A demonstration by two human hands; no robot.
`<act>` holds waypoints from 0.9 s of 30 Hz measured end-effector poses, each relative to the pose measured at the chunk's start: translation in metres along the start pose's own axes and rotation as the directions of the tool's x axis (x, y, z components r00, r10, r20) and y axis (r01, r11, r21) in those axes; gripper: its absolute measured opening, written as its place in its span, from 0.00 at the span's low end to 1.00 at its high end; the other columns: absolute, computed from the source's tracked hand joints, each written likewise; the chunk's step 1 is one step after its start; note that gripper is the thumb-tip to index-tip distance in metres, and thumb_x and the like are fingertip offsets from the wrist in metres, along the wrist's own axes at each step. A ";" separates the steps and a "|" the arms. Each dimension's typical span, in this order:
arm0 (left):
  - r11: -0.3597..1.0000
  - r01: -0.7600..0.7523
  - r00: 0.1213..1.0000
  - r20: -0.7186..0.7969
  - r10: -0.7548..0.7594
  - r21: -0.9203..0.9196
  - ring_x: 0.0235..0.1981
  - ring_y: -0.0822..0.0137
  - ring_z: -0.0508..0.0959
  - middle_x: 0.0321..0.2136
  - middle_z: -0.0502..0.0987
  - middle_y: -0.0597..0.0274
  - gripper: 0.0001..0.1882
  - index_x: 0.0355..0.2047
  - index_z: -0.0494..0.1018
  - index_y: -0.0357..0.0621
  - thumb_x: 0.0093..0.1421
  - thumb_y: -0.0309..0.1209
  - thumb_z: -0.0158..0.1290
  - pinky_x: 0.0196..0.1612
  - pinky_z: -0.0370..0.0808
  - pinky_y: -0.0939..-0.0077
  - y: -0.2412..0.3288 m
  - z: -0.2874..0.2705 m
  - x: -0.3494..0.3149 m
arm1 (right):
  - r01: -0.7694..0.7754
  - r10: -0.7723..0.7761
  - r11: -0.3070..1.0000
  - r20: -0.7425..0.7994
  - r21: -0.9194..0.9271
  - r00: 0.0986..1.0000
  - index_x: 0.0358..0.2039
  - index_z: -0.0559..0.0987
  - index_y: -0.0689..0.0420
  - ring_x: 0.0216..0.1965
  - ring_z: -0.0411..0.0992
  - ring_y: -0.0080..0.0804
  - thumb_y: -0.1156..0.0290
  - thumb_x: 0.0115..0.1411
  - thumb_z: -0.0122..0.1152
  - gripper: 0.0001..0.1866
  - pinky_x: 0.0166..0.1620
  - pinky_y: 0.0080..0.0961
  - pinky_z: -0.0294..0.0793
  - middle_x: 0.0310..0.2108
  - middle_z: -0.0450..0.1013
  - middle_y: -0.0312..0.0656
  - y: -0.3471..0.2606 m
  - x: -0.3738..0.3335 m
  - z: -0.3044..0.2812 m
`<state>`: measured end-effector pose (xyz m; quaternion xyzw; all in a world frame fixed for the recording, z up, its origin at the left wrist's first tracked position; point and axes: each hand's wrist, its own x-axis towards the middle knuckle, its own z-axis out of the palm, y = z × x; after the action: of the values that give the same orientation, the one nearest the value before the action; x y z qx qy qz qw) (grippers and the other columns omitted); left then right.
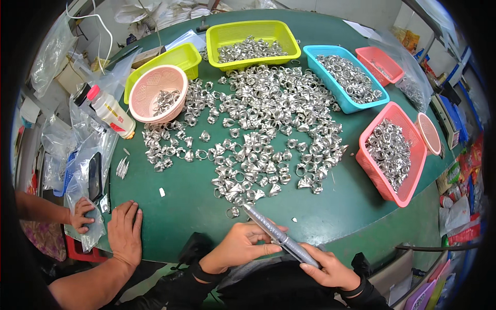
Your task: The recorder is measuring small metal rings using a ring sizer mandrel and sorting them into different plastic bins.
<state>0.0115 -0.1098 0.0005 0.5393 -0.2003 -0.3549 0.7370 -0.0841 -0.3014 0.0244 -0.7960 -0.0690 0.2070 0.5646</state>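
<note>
Both my hands hold a long silver-grey hand tool (276,232) just over the table's near edge. Its narrow, tapered tip points up and to the left; its exact kind is unclear. My left hand (235,250) is closed around the middle, with thumb and fingers on either side of it. Around the lower right end, my right hand (328,269) is closed too. Close beyond the tip, a single metal ring (232,212) lies at the near end of a wide spread of silver-coloured rings (274,108).
Rings fill a yellow-green basket (253,63), a blue basket (352,107) and a pink basket (374,178). A round pink basket (138,103) and a white bottle (111,113) stand left. Another person's hand (125,227) rests on the green table (170,217); one more hand (81,216) is farther left.
</note>
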 end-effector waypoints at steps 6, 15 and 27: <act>0.999 0.022 0.998 -0.064 -0.019 0.044 0.29 0.76 0.67 0.37 0.66 0.60 0.19 0.36 0.66 0.33 0.42 0.21 0.54 0.33 0.67 0.84 0.003 0.003 -0.001 | -0.120 0.125 0.928 0.006 0.352 0.992 0.48 0.55 0.64 0.32 0.62 0.20 0.73 0.52 0.45 0.22 0.36 0.16 0.61 0.33 0.65 0.41 0.003 -0.004 0.008; 0.998 -0.010 0.995 -0.100 0.017 0.067 0.28 0.76 0.66 0.32 0.66 0.62 0.15 0.34 0.66 0.33 0.44 0.22 0.52 0.31 0.65 0.86 0.000 0.009 -0.005 | -0.077 0.097 0.903 -0.027 0.423 0.995 0.48 0.55 0.65 0.36 0.60 0.21 0.72 0.53 0.45 0.22 0.40 0.16 0.58 0.37 0.62 0.41 0.001 -0.002 0.017; 0.897 0.109 0.861 -0.492 0.130 0.429 0.19 0.81 0.64 0.19 0.67 0.66 0.10 0.29 0.67 0.30 0.44 0.22 0.51 0.21 0.60 0.90 0.056 -0.013 0.001 | -0.012 0.052 0.958 -0.131 0.287 0.990 0.48 0.56 0.61 0.31 0.62 0.21 0.71 0.53 0.45 0.22 0.36 0.15 0.61 0.33 0.65 0.39 0.049 -0.061 0.009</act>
<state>0.0382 -0.0926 0.0488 0.7655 -0.0773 -0.1408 0.6230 -0.1490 -0.3315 -0.0080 -0.7195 0.0132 0.1687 0.6736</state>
